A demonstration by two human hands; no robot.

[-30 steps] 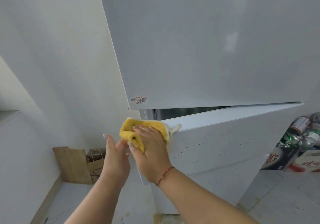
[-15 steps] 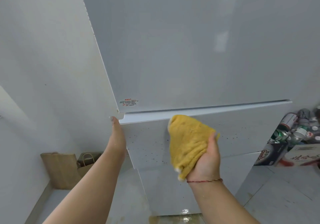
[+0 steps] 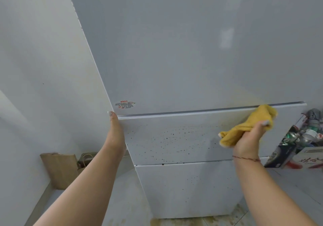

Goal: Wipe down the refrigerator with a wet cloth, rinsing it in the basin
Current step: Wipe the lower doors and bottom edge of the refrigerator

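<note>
Against the white refrigerator (image 3: 192,51), seen from the head camera, the right hand (image 3: 248,141) grips the bunched yellow cloth (image 3: 244,126) and presses it to the top right of the speckled middle drawer front (image 3: 174,138), just under the seam. The left hand (image 3: 115,131) lies straight-fingered along the drawer's left edge, perhaps bracing it. Wiping is under way; dark specks remain, so the next stroke should sweep leftward across them. No basin shows.
</note>
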